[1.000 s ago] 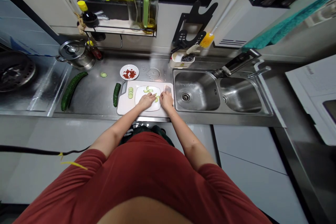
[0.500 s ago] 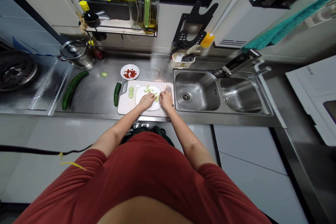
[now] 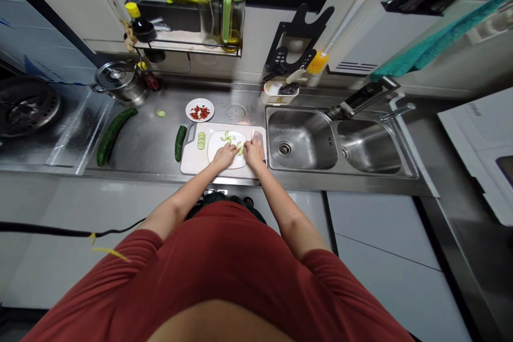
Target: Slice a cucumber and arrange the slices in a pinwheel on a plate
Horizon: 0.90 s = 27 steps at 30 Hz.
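A white plate [image 3: 215,144] lies on the light cutting board [image 3: 190,163]. On it are thin cucumber pieces [image 3: 228,137], fanned out in small groups. My left hand [image 3: 225,156] rests over the front of the plate, fingers stretched toward the right-hand group and seemingly holding nothing. My right hand [image 3: 254,153] is at the plate's right edge, fingertips pinched at a cucumber slice [image 3: 240,146] there. A short row of round cucumber slices [image 3: 201,140] lies on the board's left part. Just left of the board is a cut cucumber [image 3: 180,143].
Behind the board stands a small plate of chopped red pieces [image 3: 200,111]. A whole cucumber [image 3: 114,136] and a cucumber end [image 3: 161,113] lie on the steel counter. A lidded pot [image 3: 122,84] stands back left. The double sink [image 3: 300,141] borders the board's right side.
The right-hand group of cucumber pieces shows more fully between my hands. Both hands stay nearly in place, with slight finger movement. The whole view has shifted a little.
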{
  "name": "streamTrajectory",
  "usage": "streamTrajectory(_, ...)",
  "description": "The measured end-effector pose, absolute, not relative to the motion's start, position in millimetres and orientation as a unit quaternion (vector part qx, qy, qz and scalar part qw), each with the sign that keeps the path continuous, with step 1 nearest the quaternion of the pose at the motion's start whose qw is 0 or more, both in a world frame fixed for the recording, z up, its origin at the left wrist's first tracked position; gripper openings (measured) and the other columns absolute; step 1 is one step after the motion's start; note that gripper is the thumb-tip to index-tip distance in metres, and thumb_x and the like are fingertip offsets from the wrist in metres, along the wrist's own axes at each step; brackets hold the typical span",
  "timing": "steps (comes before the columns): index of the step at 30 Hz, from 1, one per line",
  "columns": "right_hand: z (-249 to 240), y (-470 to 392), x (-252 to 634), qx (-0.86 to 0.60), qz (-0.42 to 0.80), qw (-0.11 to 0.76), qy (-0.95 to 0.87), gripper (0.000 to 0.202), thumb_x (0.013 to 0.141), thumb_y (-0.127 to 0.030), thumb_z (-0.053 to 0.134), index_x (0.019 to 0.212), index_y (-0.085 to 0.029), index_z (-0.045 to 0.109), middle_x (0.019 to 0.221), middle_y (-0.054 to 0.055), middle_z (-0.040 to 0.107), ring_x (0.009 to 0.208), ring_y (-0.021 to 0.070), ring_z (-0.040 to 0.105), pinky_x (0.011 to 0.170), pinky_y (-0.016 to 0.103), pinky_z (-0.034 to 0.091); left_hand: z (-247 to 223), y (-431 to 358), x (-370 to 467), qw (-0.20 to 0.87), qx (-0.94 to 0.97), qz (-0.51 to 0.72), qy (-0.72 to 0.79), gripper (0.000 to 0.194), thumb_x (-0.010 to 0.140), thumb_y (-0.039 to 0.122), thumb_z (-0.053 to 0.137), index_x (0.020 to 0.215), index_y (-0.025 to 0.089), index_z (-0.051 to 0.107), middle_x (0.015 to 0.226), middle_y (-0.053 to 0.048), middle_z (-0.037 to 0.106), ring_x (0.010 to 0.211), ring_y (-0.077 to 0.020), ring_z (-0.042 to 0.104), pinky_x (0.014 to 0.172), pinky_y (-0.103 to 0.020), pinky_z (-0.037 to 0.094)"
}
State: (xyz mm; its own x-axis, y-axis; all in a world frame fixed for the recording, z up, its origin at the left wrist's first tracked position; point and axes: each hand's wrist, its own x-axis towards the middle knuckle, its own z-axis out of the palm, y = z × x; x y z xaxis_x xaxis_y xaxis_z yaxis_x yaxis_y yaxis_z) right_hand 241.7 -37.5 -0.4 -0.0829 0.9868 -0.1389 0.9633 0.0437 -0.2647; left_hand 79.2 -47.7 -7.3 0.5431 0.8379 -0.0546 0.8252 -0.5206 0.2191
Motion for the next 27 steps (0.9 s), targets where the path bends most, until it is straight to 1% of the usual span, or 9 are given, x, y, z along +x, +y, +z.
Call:
streamTrajectory(6, -3, -33, 240, -0.673, 0.144, 0.05, -0.724, 0.027, 0.094, -0.028, 0.046, 0.11, -0.019, 0.065, 0.116, 0.013, 0.053, 0.108, 0.0278, 0.043, 0.083, 0.036, 0.04, -5, -46, 80, 0.112, 0.871, 0.029, 0.478, 0.035, 0.093, 0.018, 0.04, 0.12, 0.023, 0.062, 0.113, -0.01, 0.059, 0.111, -0.0234, 0.045, 0.082, -0.031, 0.046)
streamTrajectory(10, -6, -29, 239, -0.666, 0.148, 0.052, -0.73, 0.027, 0.093, -0.031, 0.047, 0.11, -0.02, 0.065, 0.117, 0.012, 0.051, 0.109, 0.0276, 0.042, 0.084, 0.036, 0.04, -4, -46, 79, 0.114, 0.875, 0.027, 0.47, 0.035, 0.093, 0.019, 0.04, 0.121, 0.022, 0.061, 0.113, -0.011, 0.058, 0.112, -0.0241, 0.044, 0.081, -0.032, 0.046)
streamTrajectory(22, -4, -23, 236, -0.672, 0.146, 0.038, -0.725, 0.025, 0.09, -0.03, 0.052, 0.109, -0.018, 0.065, 0.118, 0.013, 0.051, 0.11, 0.0286, 0.041, 0.086, 0.037, 0.04, -6, -47, 78, 0.104, 0.873, 0.02, 0.476, 0.038, 0.094, 0.019, 0.037, 0.126, 0.022, 0.058, 0.115, -0.011, 0.058, 0.112, -0.024, 0.043, 0.081, -0.032, 0.045)
streamTrajectory(27, -5, -23, 235, -0.671, 0.146, 0.036, -0.726, 0.026, 0.09, -0.03, 0.052, 0.11, -0.018, 0.064, 0.118, 0.013, 0.051, 0.11, 0.028, 0.042, 0.087, 0.037, 0.039, -5, -47, 77, 0.109, 0.872, 0.018, 0.477, 0.041, 0.094, 0.019, 0.037, 0.131, 0.024, 0.054, 0.119, -0.011, 0.056, 0.113, -0.0236, 0.043, 0.081, -0.032, 0.045)
